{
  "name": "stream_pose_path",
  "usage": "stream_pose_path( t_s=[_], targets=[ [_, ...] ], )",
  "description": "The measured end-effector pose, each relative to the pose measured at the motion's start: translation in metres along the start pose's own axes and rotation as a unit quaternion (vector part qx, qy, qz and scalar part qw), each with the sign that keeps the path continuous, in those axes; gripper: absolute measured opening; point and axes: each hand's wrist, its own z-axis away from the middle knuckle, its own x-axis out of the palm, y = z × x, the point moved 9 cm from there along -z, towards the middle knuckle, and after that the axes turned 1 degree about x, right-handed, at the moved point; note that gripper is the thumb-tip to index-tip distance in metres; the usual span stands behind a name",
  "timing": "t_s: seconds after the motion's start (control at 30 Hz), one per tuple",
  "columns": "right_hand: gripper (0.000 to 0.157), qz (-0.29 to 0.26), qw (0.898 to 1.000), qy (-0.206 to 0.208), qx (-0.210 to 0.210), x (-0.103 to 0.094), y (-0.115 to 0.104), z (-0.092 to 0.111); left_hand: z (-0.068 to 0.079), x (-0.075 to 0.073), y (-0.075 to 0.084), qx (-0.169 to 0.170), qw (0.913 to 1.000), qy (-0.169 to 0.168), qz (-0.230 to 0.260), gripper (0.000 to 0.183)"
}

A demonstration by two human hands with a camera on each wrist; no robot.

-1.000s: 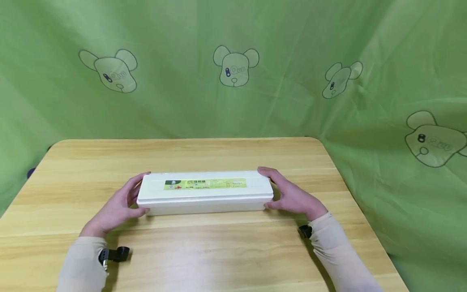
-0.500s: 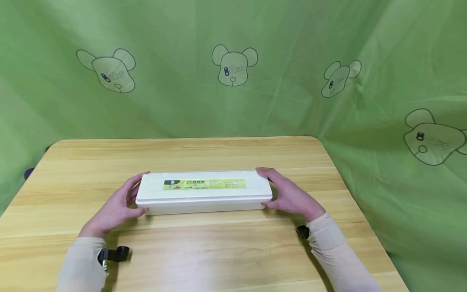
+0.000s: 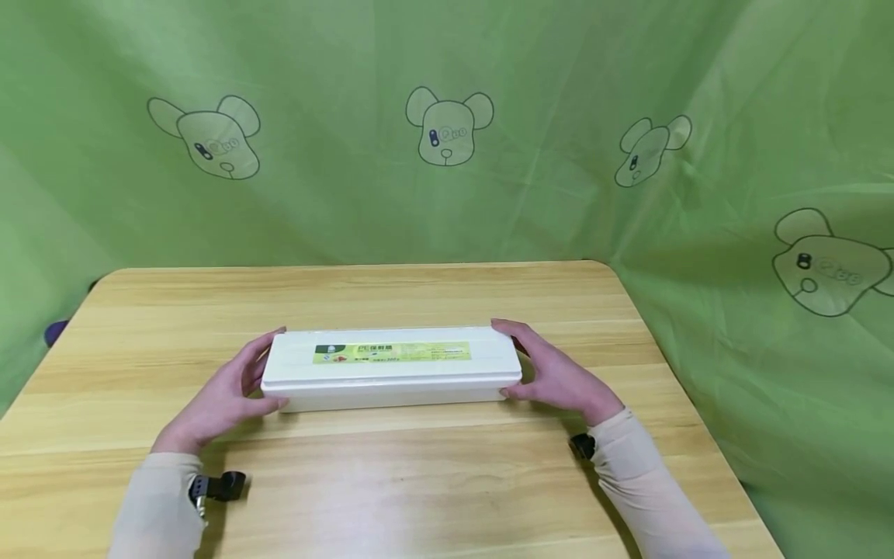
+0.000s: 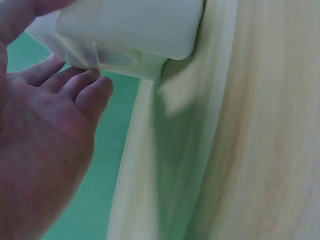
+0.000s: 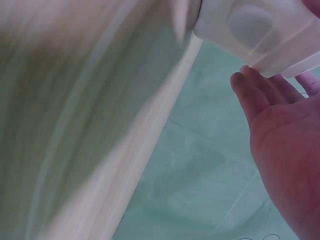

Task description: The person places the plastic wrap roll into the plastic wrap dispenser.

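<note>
A long white cling film box [image 3: 391, 394], lidded and with a yellow-green label on top, lies crosswise on the wooden table in the head view. My left hand [image 3: 222, 397] holds its left end, thumb at the front corner and fingers around the back. At the opposite end my right hand [image 3: 559, 377] grips in the same way. In the left wrist view, the fingertips of the left hand [image 4: 55, 125] touch the underside of the box [image 4: 130, 25]. The right wrist view has the right hand [image 5: 290, 135] with its fingertips against the box end [image 5: 250, 30].
The wooden table [image 3: 391, 481] has rounded far corners. Behind it and along the right side hangs a green curtain [image 3: 545, 210] printed with mouse-like heads. A black wrist device [image 3: 226, 487] sits at the left cuff, another black device [image 3: 582, 446] at the right.
The box and both hands stay nearly in place, with only a very slight shift in the head view. Both hands keep their hold on the cling film box.
</note>
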Motion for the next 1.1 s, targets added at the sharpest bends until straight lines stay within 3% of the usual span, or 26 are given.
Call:
stream_pose_path(
  t_s=[0.33,0.57,0.8,1.1],
  targets=[
    [0.097,0.004,1.0,0.003,0.002,-0.001,0.0,0.0,0.0,-0.001,-0.001,0.004,0.9995,0.003,-0.031,0.099],
    [0.098,-0.008,1.0,0.001,-0.002,0.0,0.0,0.0,0.001,-0.001,-0.001,0.007,0.9998,0.001,-0.017,0.099],
    [0.101,-0.033,0.999,-0.005,0.026,0.0,0.005,0.001,0.002,-0.005,-0.005,-0.012,0.9998,0.013,0.005,0.09],
    [0.098,-0.059,0.997,-0.003,0.041,-0.001,0.011,0.001,0.001,-0.004,-0.004,-0.011,0.9997,0.011,0.021,0.09]
  ],
)
